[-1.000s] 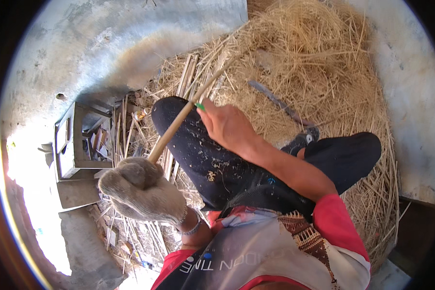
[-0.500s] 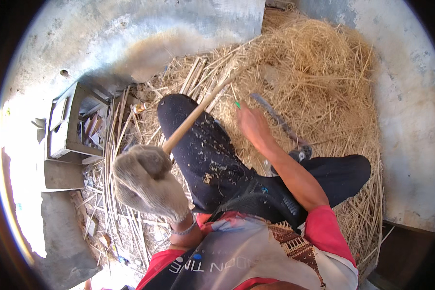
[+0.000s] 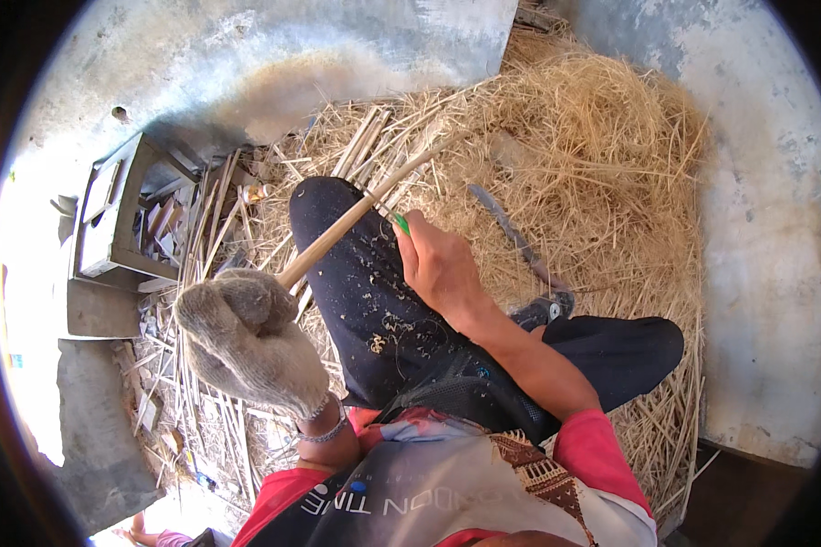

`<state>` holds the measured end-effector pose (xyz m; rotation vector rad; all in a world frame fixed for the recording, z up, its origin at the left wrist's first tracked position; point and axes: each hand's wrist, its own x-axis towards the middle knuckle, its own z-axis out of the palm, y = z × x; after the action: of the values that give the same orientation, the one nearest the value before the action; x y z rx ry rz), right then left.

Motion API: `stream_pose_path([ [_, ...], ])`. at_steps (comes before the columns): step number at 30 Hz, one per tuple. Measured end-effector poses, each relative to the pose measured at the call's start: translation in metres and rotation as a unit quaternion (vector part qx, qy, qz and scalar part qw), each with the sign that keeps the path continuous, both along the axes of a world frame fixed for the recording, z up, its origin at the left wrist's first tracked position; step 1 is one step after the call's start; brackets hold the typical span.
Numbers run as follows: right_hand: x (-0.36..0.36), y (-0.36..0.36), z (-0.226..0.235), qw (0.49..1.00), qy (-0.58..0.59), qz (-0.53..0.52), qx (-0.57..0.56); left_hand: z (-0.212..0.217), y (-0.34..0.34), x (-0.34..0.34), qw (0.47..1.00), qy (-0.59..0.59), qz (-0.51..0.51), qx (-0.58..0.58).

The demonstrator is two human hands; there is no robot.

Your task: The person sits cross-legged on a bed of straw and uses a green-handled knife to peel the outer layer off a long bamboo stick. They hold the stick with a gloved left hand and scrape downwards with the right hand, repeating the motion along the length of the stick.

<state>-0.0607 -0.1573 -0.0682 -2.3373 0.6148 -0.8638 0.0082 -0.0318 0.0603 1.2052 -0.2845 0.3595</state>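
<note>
**Shaving a bamboo strip across the knee**

Head view: the person sits on the floor amid a heap of pale straw-like shavings (image 3: 602,173). The left hand (image 3: 246,337), in a grey knit glove, is closed in a fist around the near end of a long bamboo strip (image 3: 356,223); the strip runs up and to the right, lying across the dark trouser leg (image 3: 356,273) with its far end out over the shavings. The bare right hand (image 3: 442,264) is curled shut on a small tool with a green handle (image 3: 401,223), just beside the strip over the knee; its blade is hidden, so I cannot tell whether it touches.

To do this well, I judge the gloved grip should hold the strip firm and flat on the thigh, while the tool works away from the body in long, shallow passes. The leg lies directly under the cut, so light pressure matters.

A long knife (image 3: 511,237) lies on the shavings to the right, and a small wooden stool (image 3: 109,219) stands at left among split offcuts.
</note>
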Motion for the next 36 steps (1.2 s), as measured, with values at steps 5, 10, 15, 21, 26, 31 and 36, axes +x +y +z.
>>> stream_pose_path([
  [5, 0.013, -0.019, -0.019, 0.997, 0.065, -0.028, 0.03, 0.001, -0.001, 0.001, 1.0, 0.016, 0.001, 0.004],
  [10, 0.013, 0.006, 0.004, 1.0, 0.01, 0.014, -0.021, 0.001, -0.006, 0.0, 0.999, 0.01, 0.048, -0.008],
  [15, -0.003, -0.066, -0.075, 0.978, 0.174, -0.094, 0.065, -0.007, 0.003, -0.013, 0.996, -0.059, -0.062, 0.002],
  [21, -0.013, -0.009, -0.013, 0.979, 0.174, -0.048, 0.092, -0.01, 0.013, -0.003, 0.986, -0.073, -0.151, -0.011],
  [26, -0.028, -0.026, -0.003, 0.991, 0.102, -0.061, 0.062, -0.003, 0.028, 0.016, 0.94, -0.093, -0.323, 0.063],
  [31, -0.022, 0.031, 0.05, 0.986, -0.115, 0.11, 0.049, 0.013, 0.027, 0.009, 0.897, -0.144, -0.399, 0.122],
  [36, -0.033, 0.016, 0.041, 0.995, 0.084, 0.012, 0.058, 0.003, 0.032, 0.019, 0.863, -0.223, -0.416, 0.181],
])
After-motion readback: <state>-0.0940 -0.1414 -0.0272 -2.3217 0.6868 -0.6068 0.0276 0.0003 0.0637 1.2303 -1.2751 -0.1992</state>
